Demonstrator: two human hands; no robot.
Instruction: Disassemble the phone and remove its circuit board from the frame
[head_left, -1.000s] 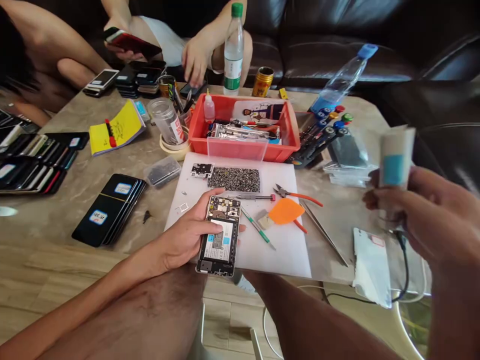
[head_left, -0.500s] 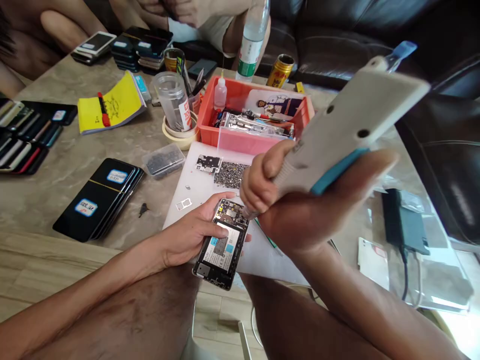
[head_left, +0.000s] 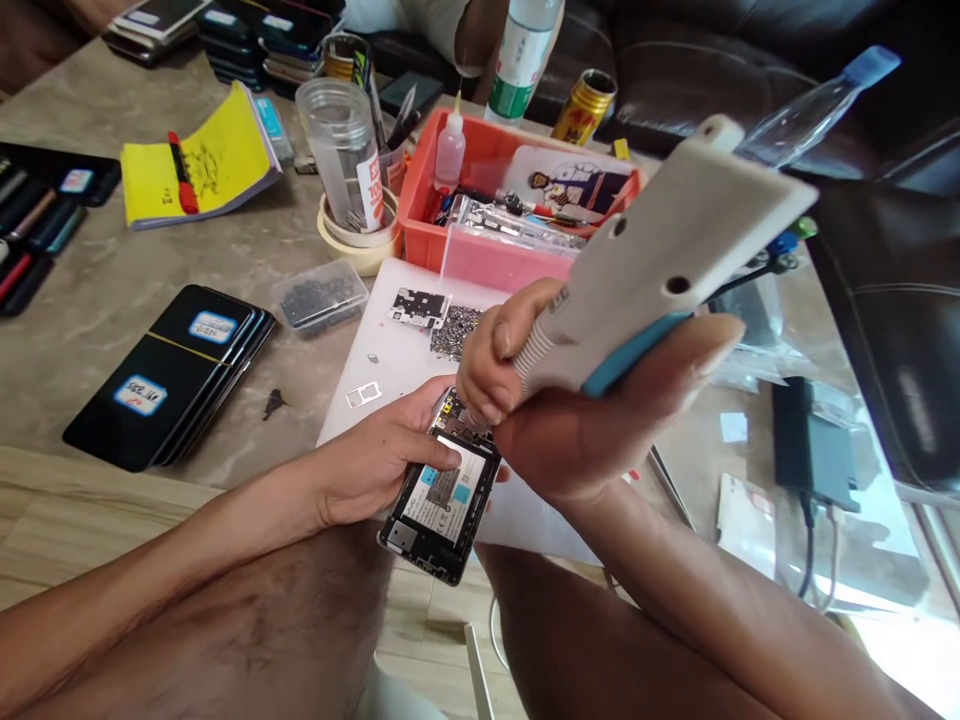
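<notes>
An opened phone (head_left: 439,495) with its battery and circuit board showing lies tilted in my left hand (head_left: 382,450), whose thumb presses on the battery. My right hand (head_left: 592,430) is wrapped round a pale grey electric screwdriver (head_left: 645,260) with a blue strip. The tool points down at the upper end of the phone, where my fingers hide its tip. Under the phone is a white mat (head_left: 352,370). On it are a SIM tray (head_left: 364,395), a black and white metal cover (head_left: 418,308) and a patch of many small screws (head_left: 454,333).
Behind the mat stands a red bin (head_left: 420,240) of tools, beside a clear jar (head_left: 337,150) in tape rolls. Banded phones (head_left: 172,375) and a small clear box (head_left: 321,298) lie left. A black adapter (head_left: 814,445) is at right; a bottle (head_left: 517,60) stands behind.
The view has shifted, and the table items sit differently in it. My right hand and the screwdriver appear slightly further left, covering more of the phone's upper end. Both holds are unchanged.
</notes>
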